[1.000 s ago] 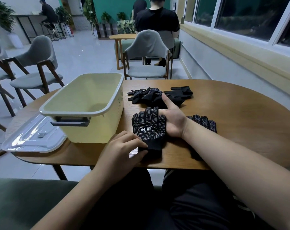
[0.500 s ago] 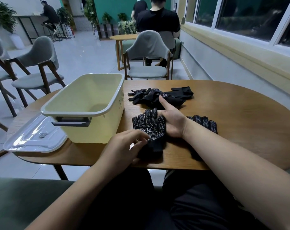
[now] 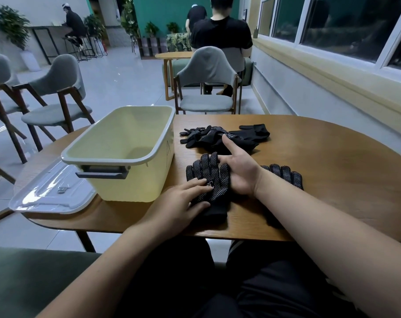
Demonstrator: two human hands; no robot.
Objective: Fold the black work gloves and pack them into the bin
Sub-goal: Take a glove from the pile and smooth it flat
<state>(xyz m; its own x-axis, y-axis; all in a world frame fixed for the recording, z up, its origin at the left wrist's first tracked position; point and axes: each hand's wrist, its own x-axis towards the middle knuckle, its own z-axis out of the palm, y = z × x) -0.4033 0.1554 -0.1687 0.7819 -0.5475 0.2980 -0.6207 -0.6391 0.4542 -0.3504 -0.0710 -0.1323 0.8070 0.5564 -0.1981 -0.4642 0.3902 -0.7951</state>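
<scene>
Grips both flat, pinching nothing: left grip (image 3: 183,200) presses glove (image 3: 206,171) on bench (image 3: 332,168), right grip (image 3: 239,174) rests against its side. Bin (image 3: 130,189) just beside, no glove inside. I worry: cuff near bench edge, glove could slide off during fold.

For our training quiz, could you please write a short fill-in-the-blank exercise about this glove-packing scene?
1. The left hand and the right hand both touch one dotted ___ glove.
2. The open bin is pale ___.
3. Its clear lid lies on the table to the bin's ___.
Missing words: black; yellow; left.
</scene>
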